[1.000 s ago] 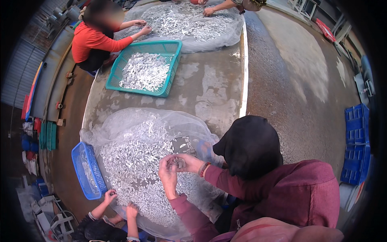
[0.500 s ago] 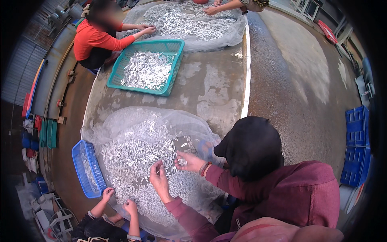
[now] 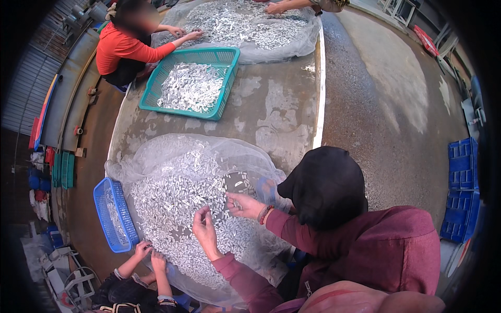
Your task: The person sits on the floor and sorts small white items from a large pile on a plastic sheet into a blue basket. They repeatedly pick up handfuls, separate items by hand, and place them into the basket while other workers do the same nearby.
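Observation:
A heap of small white and grey pieces [image 3: 172,203], some shaped like thin loops, lies spread over a sheer pale net [image 3: 229,143] on the wet floor. My left hand [image 3: 206,229] is raised over the middle of it, fingertips pinched together around something too small to see. Beside it, further right, my right hand [image 3: 245,206] points left just above the pieces, its fingers partly curled. What that hand holds, if anything, cannot be made out. I wear maroon sleeves, and a beaded bracelet [image 3: 266,214] circles my right wrist.
A blue basket [image 3: 128,208] with some pieces stands left of the net, near a co-worker's hands [image 3: 151,254]. Beyond, a green basket [image 3: 146,99] holds more pieces. A person in orange [image 3: 117,52] works at a second heap [image 3: 245,26]. A rounded black cloth shape [image 3: 326,188] rises beside my right arm.
My hands stay in nearly the same place; a pale piece seen at my right fingers no longer shows clearly. The lower-left co-worker's hands have come together near the blue basket.

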The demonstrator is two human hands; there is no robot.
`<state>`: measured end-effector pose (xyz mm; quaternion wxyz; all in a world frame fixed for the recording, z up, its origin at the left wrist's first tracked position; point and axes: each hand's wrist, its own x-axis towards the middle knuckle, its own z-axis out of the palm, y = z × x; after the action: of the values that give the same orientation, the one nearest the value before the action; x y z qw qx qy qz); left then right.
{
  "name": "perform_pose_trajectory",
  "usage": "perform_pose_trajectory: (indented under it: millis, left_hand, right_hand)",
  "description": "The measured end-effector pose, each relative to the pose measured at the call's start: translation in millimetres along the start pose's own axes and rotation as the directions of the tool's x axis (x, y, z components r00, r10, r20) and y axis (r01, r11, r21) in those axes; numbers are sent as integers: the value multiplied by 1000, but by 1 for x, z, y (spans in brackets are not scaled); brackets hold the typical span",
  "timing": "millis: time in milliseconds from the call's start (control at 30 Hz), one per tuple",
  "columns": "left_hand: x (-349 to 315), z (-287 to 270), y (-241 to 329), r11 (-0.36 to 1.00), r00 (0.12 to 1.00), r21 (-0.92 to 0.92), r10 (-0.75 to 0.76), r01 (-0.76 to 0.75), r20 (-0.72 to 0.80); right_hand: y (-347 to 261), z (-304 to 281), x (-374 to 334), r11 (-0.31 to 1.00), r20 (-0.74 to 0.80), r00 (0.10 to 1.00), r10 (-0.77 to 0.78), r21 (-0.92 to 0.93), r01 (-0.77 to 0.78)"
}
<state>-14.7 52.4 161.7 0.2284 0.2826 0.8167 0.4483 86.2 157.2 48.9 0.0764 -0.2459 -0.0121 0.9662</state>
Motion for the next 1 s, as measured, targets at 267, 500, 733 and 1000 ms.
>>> perform_pose_trajectory:
  millis: [267, 500, 733, 1000]
  left_hand:
    - [0, 9, -1, 997, 997, 28, 73, -72, -21]
    - [-2, 10, 1, 996, 998, 74, 55, -54, -22]
    - [-1, 6, -3, 998, 999, 67, 10, -8, -33]
    - [0, 10, 4, 995, 1000, 98, -8, 9, -16]
  right_hand:
    - [-2, 8, -6, 997, 17, 997, 69, 40, -70]
    - [-3, 6, -7, 997, 7, 999, 38, 65, -39]
    - [-6, 22, -18, 988, 23, 999, 31, -151, -27]
    - [-5, 31, -24, 950, 86, 996, 31, -314, -3]
